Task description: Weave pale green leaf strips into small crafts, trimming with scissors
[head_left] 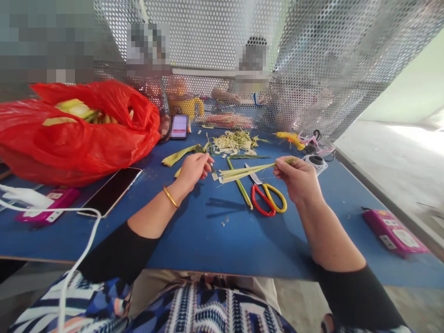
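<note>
My right hand [299, 179] pinches the ends of several pale green leaf strips [244, 172], which fan out to the left above the table. Below them lie scissors [264, 198] with one red and one yellow handle, and a folded green stalk [241, 185]. My left hand [197, 170], a gold bangle on its wrist, has its thumb and fingers drawn together. Whatever sits between those fingertips is too small to make out. Just behind it rests a wider yellow-green leaf piece [180, 155]. A heap of cut leaf bits [236, 142] lies beyond both hands.
A red plastic bag [114, 143] of leaf material fills the left, near a dark phone [113, 190] and white cable [90, 236]. Magenta boxes [395, 231] lie at both sides. A perforated metal screen [208, 41] closes the back; people sit behind it. A lit phone [179, 126] leans there.
</note>
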